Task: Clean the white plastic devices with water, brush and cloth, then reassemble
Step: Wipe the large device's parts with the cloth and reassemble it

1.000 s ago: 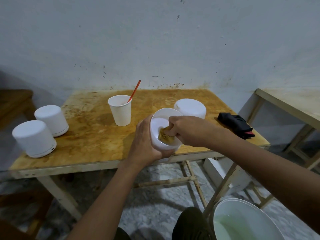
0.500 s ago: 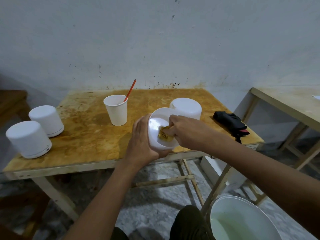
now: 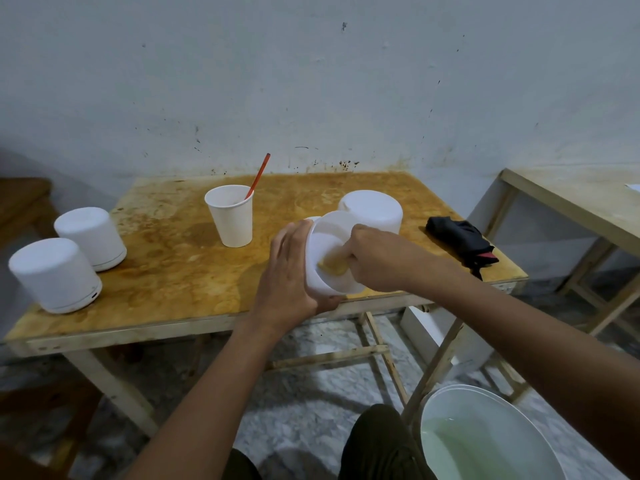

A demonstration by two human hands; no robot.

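The left hand (image 3: 287, 271) is wrapped around the outside of a white round plastic shell (image 3: 323, 237). The shell is held tilted in the air over the near edge of the stained wooden table (image 3: 173, 265), with its open mouth turned to the right. The right hand (image 3: 377, 259) reaches into this mouth, its fingers curled on a small yellowish cloth pad (image 3: 334, 266) against the inner wall, and it hides part of the rim. Seen from the shell, a white paper cup (image 3: 230, 216) with a thin red stick (image 3: 258, 176) stands at ten o'clock. A white plastic cylinder (image 3: 372, 209) stands just behind at one o'clock, partly covered by the shell, and a folded black cloth (image 3: 459, 237) lies at three o'clock. At nine o'clock, well apart, stand a nearer white cylinder (image 3: 55, 275) and a farther white cylinder (image 3: 90, 237). A white bucket (image 3: 446, 407) of pale greenish water sits on the floor at five o'clock.
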